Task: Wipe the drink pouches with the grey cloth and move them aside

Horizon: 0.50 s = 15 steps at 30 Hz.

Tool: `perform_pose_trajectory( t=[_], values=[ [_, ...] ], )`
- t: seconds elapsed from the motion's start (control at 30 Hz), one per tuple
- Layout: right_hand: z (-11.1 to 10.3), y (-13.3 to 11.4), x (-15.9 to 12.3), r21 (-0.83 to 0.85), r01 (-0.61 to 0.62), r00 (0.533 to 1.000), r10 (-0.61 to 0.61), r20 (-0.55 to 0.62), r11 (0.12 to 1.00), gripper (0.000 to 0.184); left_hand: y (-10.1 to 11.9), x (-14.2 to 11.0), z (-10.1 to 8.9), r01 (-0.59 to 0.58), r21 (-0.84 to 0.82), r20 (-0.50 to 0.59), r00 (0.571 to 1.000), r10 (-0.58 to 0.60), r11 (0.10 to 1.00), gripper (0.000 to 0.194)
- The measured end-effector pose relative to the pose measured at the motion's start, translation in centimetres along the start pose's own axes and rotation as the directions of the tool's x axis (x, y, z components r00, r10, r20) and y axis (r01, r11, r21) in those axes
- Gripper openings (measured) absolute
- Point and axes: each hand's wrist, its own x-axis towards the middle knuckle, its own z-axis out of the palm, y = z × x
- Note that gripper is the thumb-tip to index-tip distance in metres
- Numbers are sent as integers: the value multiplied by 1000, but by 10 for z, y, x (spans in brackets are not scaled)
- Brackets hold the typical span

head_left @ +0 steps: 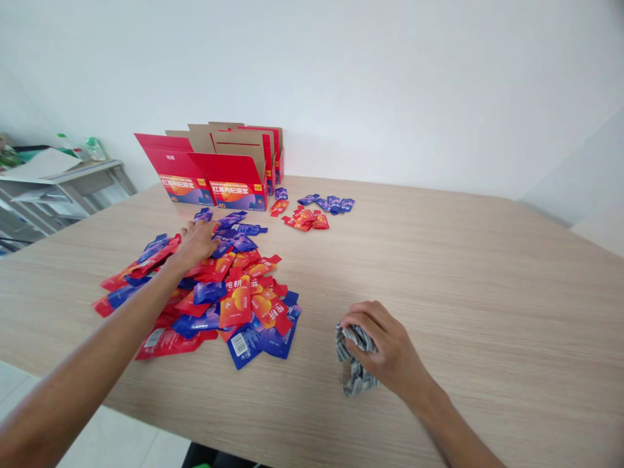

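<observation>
A crumpled grey-and-white striped cloth [359, 374] is bunched in my right hand [385, 344], whose fingers wrap round it just above the table. To the left, my left hand [197, 242] lies palm down at the back of a heap of small red and blue pouches [236, 299]. Its fingers look spread over the pouches, with the tips partly hidden among them. One blue pouch [251, 229] lies just right of these fingers. Several pouches at the front of the heap show barcodes.
Open red cardboard boxes [238, 182] with raised flaps stand behind the heap. Small groups of red pouches [307, 220] and blue pouches [334, 203] lie right of them. The wooden table [463, 292] meets a white wall. A side desk [73, 175] holds paper and bottles.
</observation>
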Motion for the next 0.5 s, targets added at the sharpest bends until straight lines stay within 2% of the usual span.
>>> perform_pose_trajectory(
  t=[0.1, 0.2, 0.37, 0.5],
  values=[
    [-1, -2, 1, -3, -2, 1000, 2, 6, 1000, 14, 7, 11, -2, -107, 15, 15, 994, 107, 994, 47],
    [0, -2, 1, -16, -1, 999, 2, 37, 1000, 15, 23, 24, -1, -242, -19, 77, 967, 242, 970, 42],
    [5, 3, 0, -40, -77, 987, 82, 139, 996, 24, 73, 44, 16, -401, -66, 207, 890, 406, 913, 43],
    [8, 9, 0, -59, -167, 954, 176, 242, 984, 27, 118, 71, 45, -459, -86, 256, 848, 465, 884, 36]
  ],
)
